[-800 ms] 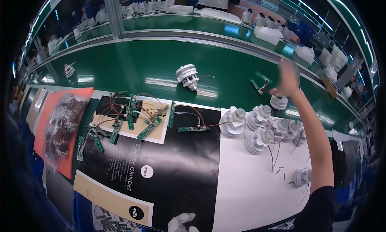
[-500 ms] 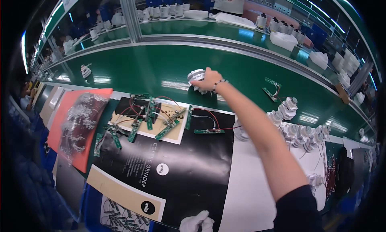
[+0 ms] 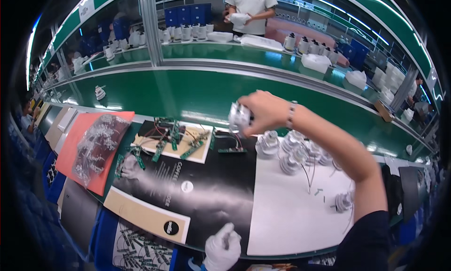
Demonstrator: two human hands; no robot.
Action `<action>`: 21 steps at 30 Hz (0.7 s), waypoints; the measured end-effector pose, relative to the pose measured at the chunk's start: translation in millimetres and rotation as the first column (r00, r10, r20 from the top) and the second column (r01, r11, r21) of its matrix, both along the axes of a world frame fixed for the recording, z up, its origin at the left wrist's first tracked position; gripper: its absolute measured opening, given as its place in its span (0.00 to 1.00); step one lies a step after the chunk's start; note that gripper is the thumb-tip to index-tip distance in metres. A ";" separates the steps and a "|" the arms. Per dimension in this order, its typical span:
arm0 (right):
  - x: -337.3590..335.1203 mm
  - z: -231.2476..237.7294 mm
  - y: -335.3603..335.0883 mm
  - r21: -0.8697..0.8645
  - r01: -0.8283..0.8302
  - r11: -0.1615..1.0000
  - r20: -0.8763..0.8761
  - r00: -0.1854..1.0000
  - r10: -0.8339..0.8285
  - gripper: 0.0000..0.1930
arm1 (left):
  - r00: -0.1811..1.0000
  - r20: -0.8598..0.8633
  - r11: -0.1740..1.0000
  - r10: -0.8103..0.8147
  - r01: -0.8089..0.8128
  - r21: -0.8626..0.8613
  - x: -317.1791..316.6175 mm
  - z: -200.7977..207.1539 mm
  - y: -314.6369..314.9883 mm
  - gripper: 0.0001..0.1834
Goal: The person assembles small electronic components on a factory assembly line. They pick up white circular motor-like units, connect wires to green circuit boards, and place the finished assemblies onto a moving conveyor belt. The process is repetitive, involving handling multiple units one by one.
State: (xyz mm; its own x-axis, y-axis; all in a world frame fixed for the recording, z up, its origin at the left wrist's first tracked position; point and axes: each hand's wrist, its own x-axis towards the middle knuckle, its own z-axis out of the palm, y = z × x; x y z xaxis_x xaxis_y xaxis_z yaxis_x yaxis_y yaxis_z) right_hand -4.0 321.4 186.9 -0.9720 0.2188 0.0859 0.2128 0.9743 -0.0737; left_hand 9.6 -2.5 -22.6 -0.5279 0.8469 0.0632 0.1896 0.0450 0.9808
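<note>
My bare right hand, with a bracelet at the wrist, grips a white and grey round part. The part is above the near edge of the green work surface, just beyond the black printed sheet. Low in the picture, my left hand wears a white glove; its fingers are loosely curled, and nothing shows in them. Several similar white stepped parts with thin wires stand on a white sheet beneath my right forearm. Green circuit boards with red and white wires lie left of the held part.
A clear bag of small pieces rests on orange foam at left. A blue bin at lower left contains more boards. One white part stands far left on the green surface. Beyond the metal rail, another person handles something white.
My right hand has raised the white and grey part off the green surface and drawn it closer. My left hand shows more fully. The whole view has shifted slightly.
</note>
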 end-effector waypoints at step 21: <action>166.1 -23.3 -74.6 -0.314 0.525 0.791 0.689 0.699 -0.190 0.36 | 0.821 -0.556 0.957 -0.132 0.252 0.144 71.4 52.0 83.9 0.44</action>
